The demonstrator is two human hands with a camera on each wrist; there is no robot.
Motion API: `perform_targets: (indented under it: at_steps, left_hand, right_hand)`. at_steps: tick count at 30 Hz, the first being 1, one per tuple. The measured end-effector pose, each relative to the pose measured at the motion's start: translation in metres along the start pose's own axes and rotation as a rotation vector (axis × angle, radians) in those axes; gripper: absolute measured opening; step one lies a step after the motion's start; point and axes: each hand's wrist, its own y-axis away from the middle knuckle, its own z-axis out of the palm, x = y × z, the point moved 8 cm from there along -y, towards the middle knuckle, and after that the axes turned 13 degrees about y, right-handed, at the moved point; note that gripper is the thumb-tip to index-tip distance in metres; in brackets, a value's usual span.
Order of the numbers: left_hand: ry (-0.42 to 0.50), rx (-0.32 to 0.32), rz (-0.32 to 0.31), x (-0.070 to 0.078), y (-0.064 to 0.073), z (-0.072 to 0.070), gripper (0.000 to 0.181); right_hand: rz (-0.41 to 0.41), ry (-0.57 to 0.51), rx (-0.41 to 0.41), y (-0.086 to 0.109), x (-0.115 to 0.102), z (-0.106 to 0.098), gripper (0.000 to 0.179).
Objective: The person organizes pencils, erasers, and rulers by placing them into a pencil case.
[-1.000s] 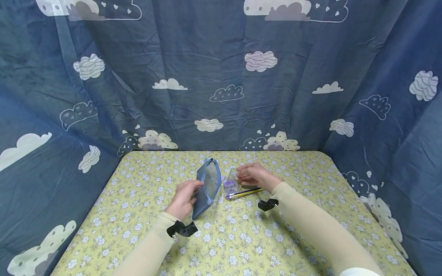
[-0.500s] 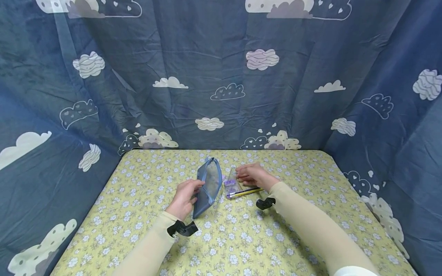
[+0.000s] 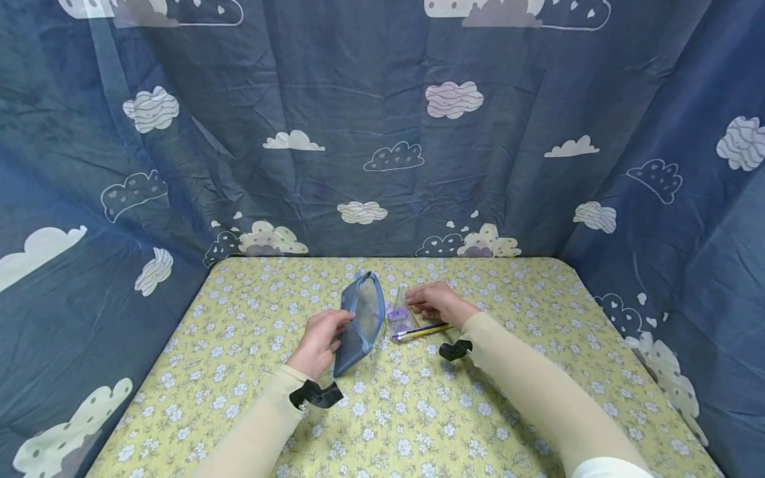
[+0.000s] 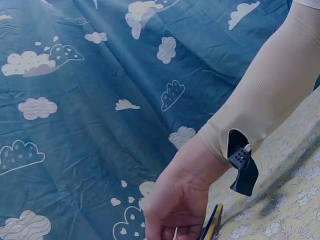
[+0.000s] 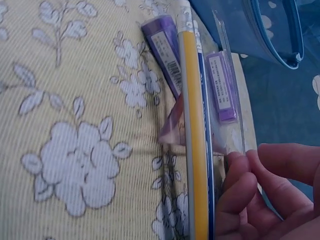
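Note:
My left hand (image 3: 319, 342) grips the near side of a blue zip pouch (image 3: 352, 350), tilted with its mouth open to the right. My right hand (image 3: 439, 302) pinches the edge of a thin clear plastic strip (image 5: 234, 75) between thumb and fingers. Beside those fingers lie a yellow pencil (image 5: 195, 125) and a blue pencil (image 5: 207, 140), side by side. Two purple blocks with printed labels lie close by: one block (image 5: 162, 47) left of the pencils, another block (image 5: 221, 90) behind the clear strip in the right wrist view. The left wrist view shows the right hand (image 4: 177, 202) from the side.
A yellow floral cloth (image 3: 251, 411) covers the table. Dark blue curtains (image 3: 335, 186) with cloud prints stand behind it and at both sides. Each wrist carries a small black camera mount (image 3: 315, 395).
The right hand has shifted slightly left, towards the pouch, with the clear strip. The left hand and pouch stay almost in place.

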Motion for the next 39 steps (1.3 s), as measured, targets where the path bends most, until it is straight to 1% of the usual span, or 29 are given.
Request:
perform_targets:
  at_steps: [6,12,15,19,26,34,39]
  left_hand:
    - [-0.005,0.022,0.005,0.0,0.0001,0.0003,0.01]
    - [-0.011,0.031,-0.005,-0.0028,-0.0002,0.0001,0.009]
    - [-0.012,0.032,-0.004,-0.0024,0.0005,0.0,0.009]
    - [-0.012,0.033,-0.009,-0.0023,0.0003,-0.0015,0.009]
    - [0.01,0.021,-0.014,-0.0014,-0.0008,-0.0022,0.01]
    - [0.028,0.012,-0.022,-0.0005,-0.0017,-0.0028,0.009]
    - [0.034,0.023,-0.019,0.0007,-0.002,-0.0045,0.009]
  right_hand:
    - [-0.004,-0.009,0.075,0.0002,-0.0008,-0.003,0.032]
    - [-0.037,-0.099,0.164,0.0002,0.0054,-0.0041,0.033]
    - [-0.063,-0.131,0.185,0.0017,0.0061,-0.0035,0.033]
    - [-0.087,-0.16,0.172,0.0031,0.0061,0.0004,0.037]
    - [-0.086,-0.261,0.166,0.0007,0.0068,0.0014,0.041]
    - [-0.104,-0.316,0.158,0.0032,0.0048,0.0002,0.044]
    - [-0.117,-0.329,0.154,0.0075,0.0017,-0.0011,0.045]
